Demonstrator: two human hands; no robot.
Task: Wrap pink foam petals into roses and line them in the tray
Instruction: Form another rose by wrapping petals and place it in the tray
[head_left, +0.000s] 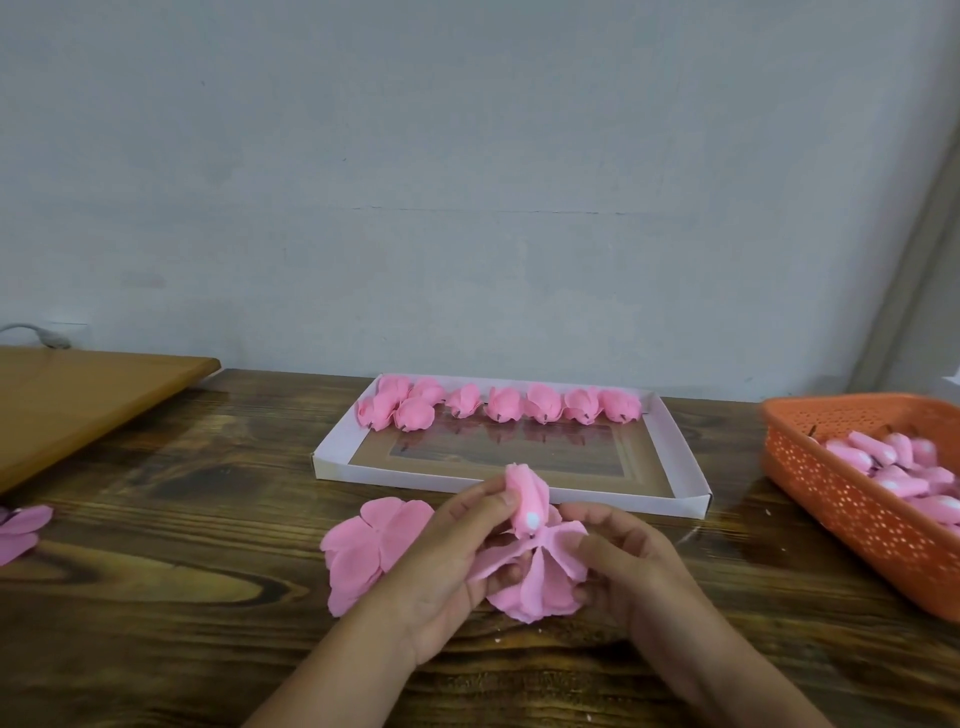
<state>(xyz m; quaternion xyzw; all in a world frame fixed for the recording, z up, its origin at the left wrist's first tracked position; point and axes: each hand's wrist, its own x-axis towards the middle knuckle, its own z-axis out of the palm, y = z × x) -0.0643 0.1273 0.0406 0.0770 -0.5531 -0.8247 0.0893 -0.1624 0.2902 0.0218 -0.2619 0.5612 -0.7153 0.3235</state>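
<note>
My left hand (447, 561) pinches a pink foam bud (527, 499) between thumb and fingers, just above a flat pink petal piece (540, 582). My right hand (631, 566) grips that petal piece from the right, its fingers curled under the edge. A loose stack of pink petals (369, 545) lies on the table left of my left hand. Beyond my hands sits the white tray (332, 457), with several finished pink roses (504, 404) lined along its far side.
An orange perforated basket (831, 499) with several pink buds stands at the right. More pink petals (21, 530) lie at the left edge. A brown board (78, 400) rests at the back left. The dark wooden table (182, 597) meets a grey wall behind.
</note>
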